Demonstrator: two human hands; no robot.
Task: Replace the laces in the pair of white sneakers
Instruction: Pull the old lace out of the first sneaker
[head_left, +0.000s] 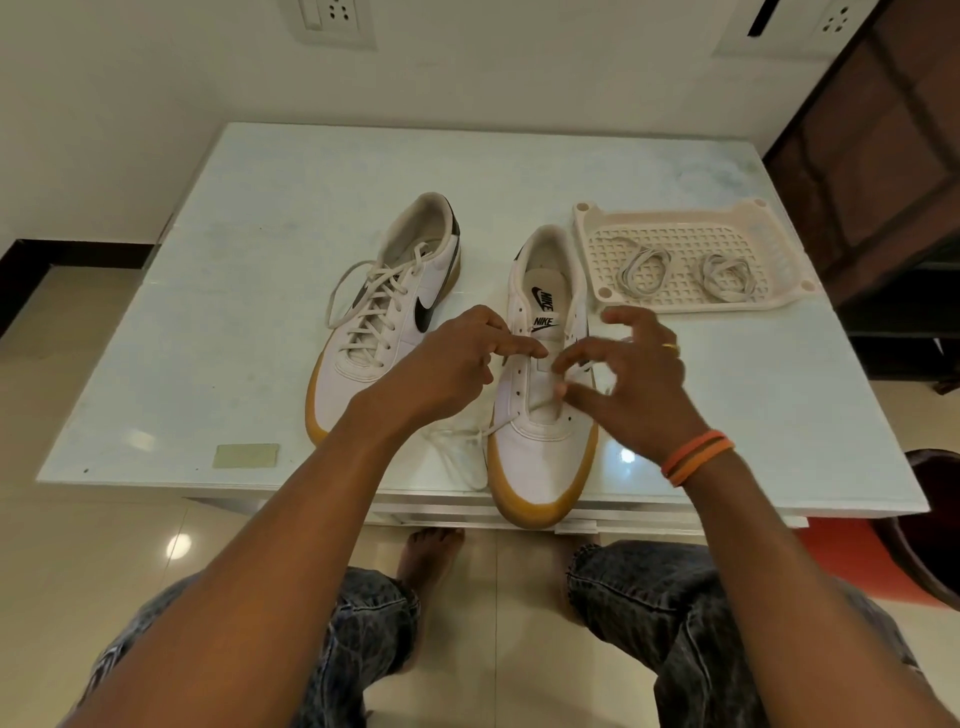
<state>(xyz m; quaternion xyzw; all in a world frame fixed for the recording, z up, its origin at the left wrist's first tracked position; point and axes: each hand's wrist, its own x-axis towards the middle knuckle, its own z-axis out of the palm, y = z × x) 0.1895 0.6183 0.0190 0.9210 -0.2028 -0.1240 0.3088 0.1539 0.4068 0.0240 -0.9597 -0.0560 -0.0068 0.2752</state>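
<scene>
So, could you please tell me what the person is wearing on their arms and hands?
Both forearms are bare, with no sleeves in view. The right hand has a gold ring on one finger, and two orange bands circle its wrist. The left hand wears nothing.

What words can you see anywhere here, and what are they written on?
"NIKE" with a swoosh: on the insole of the right sneaker, printed sideways.
"NIKE" with a swoosh: on that sneaker's tongue label.
Left sneaker: only a black swoosh on its side, no letters.
Tray, table and wall sockets: no writing to read.
</scene>
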